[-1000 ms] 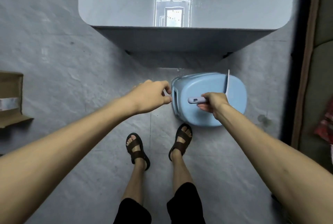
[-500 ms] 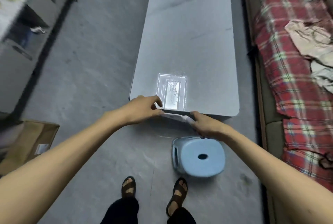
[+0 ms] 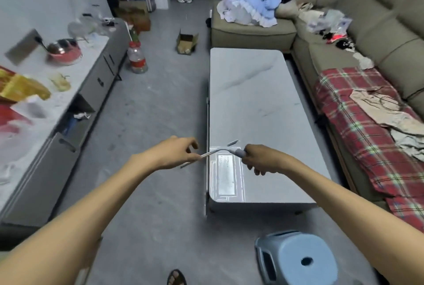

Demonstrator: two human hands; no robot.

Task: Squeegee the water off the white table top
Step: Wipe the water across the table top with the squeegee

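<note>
Squeegee spans both hands: right hand grips handle, left hand pinches blade.

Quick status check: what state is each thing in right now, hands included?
squeegee: held in the air above the table's near left corner
right hand: closed on the squeegee handle
left hand: fingers pinching the blade end
white table top: bare, light patch near the front edge
blue stool: upright on the floor, unoccupied

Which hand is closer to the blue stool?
The right hand. It grips the squeegee handle above the table's near end, more over the blue stool. The left hand pinches the blade farther left.
</note>
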